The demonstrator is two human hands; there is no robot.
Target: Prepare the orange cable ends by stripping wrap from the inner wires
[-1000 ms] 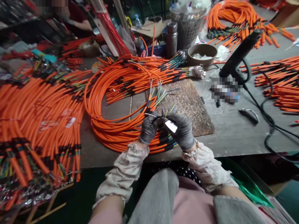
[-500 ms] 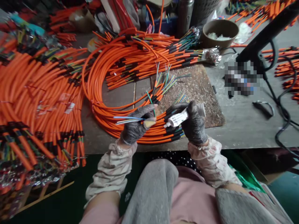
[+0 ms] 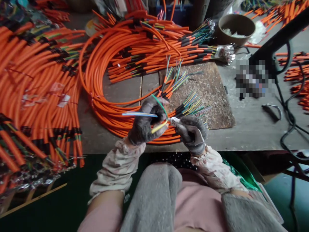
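My left hand (image 3: pixel 142 125), in a grey glove, is closed around several thin wires. A blue wire (image 3: pixel 138 114) among them points left, a green wire (image 3: pixel 159 104) slants up, and a yellow wire (image 3: pixel 159 127) angles down toward me. My right hand (image 3: pixel 194 133), gloved too, is wrapped around a small white squeeze tube (image 3: pixel 174 121). Its nozzle meets the wires at my left fingertips; whether it touches them I cannot tell. Just behind both hands lies a coil of orange cables (image 3: pixel 96 87) whose stripped ends (image 3: pixel 190 103) fan out to the right.
A stained board (image 3: pixel 218 100) lies under the cable ends. Orange cable bundles (image 3: pixel 45 87) cover the left side. At the back right stand a brown bowl (image 3: pixel 238 35) and a black tool (image 3: pixel 272 45) with a cord. A small black tool (image 3: pixel 271 112) lies to the right.
My right hand has brought the tube left, its nozzle now at the wires in my left hand. The wires have shifted a little up and right. The view has tilted slightly.
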